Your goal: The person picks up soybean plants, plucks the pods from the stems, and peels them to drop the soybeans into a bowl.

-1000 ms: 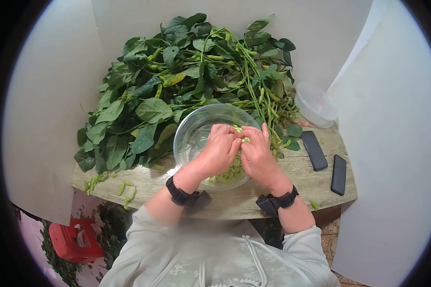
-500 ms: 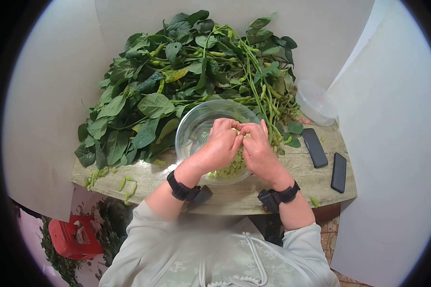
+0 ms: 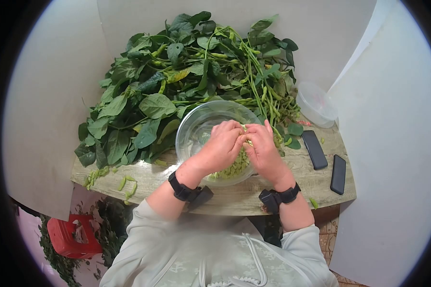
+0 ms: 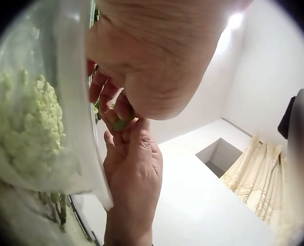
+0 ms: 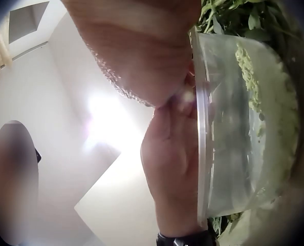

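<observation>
Both hands meet above a clear round bowl [image 3: 187, 152] that holds shelled green beans [image 3: 235, 168]. A green pod [image 4: 122, 123], seen between the fingertips in the left wrist view, is pinched by the left hand [image 3: 222, 147] and the right hand [image 3: 263, 153]. The fingertips of the two hands touch or nearly touch. In the right wrist view the bowl [image 5: 229, 154] stands beside the hands, and the pod is hidden there.
A large heap of leafy bean plants [image 3: 153, 105] lies behind the bowl. Rightward are a clear empty-looking tub [image 3: 316, 107] and two black phone-like objects [image 3: 314, 149] [image 3: 338, 174]. Loose pods [image 3: 130, 186] lie at the front left; a red stool [image 3: 74, 237] stands below.
The camera view has shifted slightly. Both hands remain together over the bowl, with small finger movements; the pale green bits seen at the fingertips earlier are less visible in the head view.
</observation>
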Demonstrator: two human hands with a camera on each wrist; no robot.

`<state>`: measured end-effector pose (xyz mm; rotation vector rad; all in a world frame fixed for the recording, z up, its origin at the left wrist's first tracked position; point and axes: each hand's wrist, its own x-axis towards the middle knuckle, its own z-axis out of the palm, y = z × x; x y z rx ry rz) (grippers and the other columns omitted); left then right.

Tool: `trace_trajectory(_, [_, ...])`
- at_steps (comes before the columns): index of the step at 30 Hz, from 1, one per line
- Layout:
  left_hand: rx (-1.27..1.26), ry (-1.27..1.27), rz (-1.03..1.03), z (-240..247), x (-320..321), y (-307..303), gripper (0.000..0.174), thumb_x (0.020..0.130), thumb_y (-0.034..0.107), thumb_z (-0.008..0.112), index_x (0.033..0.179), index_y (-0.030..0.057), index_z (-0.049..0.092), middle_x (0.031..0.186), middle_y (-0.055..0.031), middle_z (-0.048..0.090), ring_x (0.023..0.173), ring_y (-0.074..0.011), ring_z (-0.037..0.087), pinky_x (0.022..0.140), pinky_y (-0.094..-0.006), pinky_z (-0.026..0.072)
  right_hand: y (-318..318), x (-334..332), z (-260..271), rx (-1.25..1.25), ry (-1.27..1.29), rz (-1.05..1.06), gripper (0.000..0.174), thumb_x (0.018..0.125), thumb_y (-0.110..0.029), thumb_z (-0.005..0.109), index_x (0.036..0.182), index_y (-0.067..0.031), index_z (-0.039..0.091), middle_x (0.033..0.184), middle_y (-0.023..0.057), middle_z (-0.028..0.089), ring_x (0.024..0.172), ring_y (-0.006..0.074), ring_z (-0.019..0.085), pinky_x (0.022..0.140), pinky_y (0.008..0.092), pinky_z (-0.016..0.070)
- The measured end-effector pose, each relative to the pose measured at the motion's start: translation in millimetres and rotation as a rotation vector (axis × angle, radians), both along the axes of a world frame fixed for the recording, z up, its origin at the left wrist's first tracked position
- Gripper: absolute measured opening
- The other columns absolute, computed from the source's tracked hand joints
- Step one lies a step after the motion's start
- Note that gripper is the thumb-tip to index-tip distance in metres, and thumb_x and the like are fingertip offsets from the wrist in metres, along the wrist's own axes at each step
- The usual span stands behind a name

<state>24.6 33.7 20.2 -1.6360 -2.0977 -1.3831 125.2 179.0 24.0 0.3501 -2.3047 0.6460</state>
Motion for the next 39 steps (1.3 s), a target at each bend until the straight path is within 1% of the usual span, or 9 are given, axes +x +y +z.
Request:
trace_trajectory(5, [-0.051,-0.298,-0.121,-9,-9,1,0.014,0.095,0.013,0.051,0.097,0.0014,0.059,0.110,-0.0141,0.054,0.109,-0.0285,0.049,0.091,-0.0389,0.0418,1,-1,-8,0.030,-0.002,-0.020,0.011,0.093,-0.012,0.059,0.096,-0.0046,0.052,0.091,0.0100,0.056,0.090,0.0303,0.059,0.109,0.0608,0.0268])
trace_trajectory(7, [0.352,-0.179,0.140,-7,-4,5,0.017,0.094,0.011,0.050,0.107,0.0023,0.057,0.118,-0.0139,0.050,0.108,-0.0246,0.051,0.090,-0.0361,0.0444,0,-1,-10,0.023,-0.006,-0.022,0.012,0.092,-0.011,0.060,0.097,-0.0044,0.051,0.087,0.0103,0.056,0.086,0.0310,0.059,0.109,0.0606,0.0288])
trace_trajectory(11, [0.397,-0.154,0.213,6,3,2,0.023,0.093,0.009,0.050,0.116,0.0038,0.055,0.126,-0.0143,0.045,0.108,-0.0239,0.054,0.091,-0.0368,0.0451,-4,0,-14,0.027,-0.044,-0.017,0.010,0.095,-0.010,0.056,0.099,-0.0040,0.048,0.083,0.0117,0.055,0.079,0.0351,0.057,0.109,0.0593,0.0311])
trace_trajectory(13, [0.326,-0.306,-0.143,6,5,3,0.023,0.095,0.010,0.049,0.115,0.0029,0.056,0.126,-0.0153,0.047,0.110,-0.0271,0.055,0.093,-0.0375,0.0448,-4,-1,-14,0.046,-0.013,-0.032,0.011,0.093,-0.008,0.056,0.098,-0.0036,0.048,0.082,0.0114,0.055,0.078,0.0347,0.057,0.109,0.0587,0.0318])
trace_trajectory(20, [-0.228,-0.177,-0.086,3,-9,-3,0.026,0.097,0.010,0.047,0.119,0.0002,0.056,0.124,-0.0167,0.048,0.112,-0.0327,0.054,0.097,-0.0363,0.0427,-4,0,-8,0.097,0.047,-0.106,0.016,0.088,-0.003,0.061,0.099,-0.0034,0.050,0.084,0.0121,0.055,0.083,0.0329,0.059,0.104,0.0587,0.0368])
trace_trajectory(26, [0.424,-0.408,0.006,10,8,3,0.029,0.094,0.018,0.055,0.116,-0.0001,0.056,0.128,-0.0169,0.046,0.114,-0.0262,0.054,0.097,-0.0364,0.0426,-10,2,-6,0.112,0.072,-0.101,0.018,0.086,0.001,0.059,0.102,-0.0026,0.051,0.081,0.0121,0.053,0.078,0.0336,0.056,0.104,0.0553,0.0383])
trace_trajectory(32, [0.028,-0.369,-0.044,5,2,-3,0.038,0.092,0.033,0.062,0.111,0.0007,0.056,0.094,-0.0183,0.063,0.085,-0.0287,0.063,0.072,-0.0356,0.0495,-10,2,-7,0.161,0.054,-0.120,0.014,0.087,-0.002,0.060,0.098,-0.0020,0.050,0.087,0.0129,0.051,0.086,0.0329,0.055,0.104,0.0577,0.0383])
trace_trajectory(34, [-0.237,-0.420,0.099,18,6,-6,0.034,0.095,0.033,0.060,0.100,-0.0011,0.061,0.069,-0.0078,0.061,0.068,-0.0156,0.058,0.063,-0.0328,0.0466,-10,2,-6,0.150,0.057,-0.112,0.014,0.087,-0.002,0.060,0.098,-0.0019,0.050,0.086,0.0129,0.050,0.086,0.0328,0.055,0.104,0.0579,0.0381])
trace_trajectory(39, [-0.130,-0.366,-0.007,-4,-4,0,0.037,0.100,0.032,0.053,0.084,-0.0007,0.062,0.063,-0.0054,0.056,0.060,-0.0114,0.049,0.055,-0.0299,0.0415,-10,1,-7,0.135,0.047,-0.105,0.012,0.088,-0.004,0.059,0.096,-0.0020,0.050,0.086,0.0124,0.050,0.086,0.0325,0.055,0.104,0.0586,0.0373])
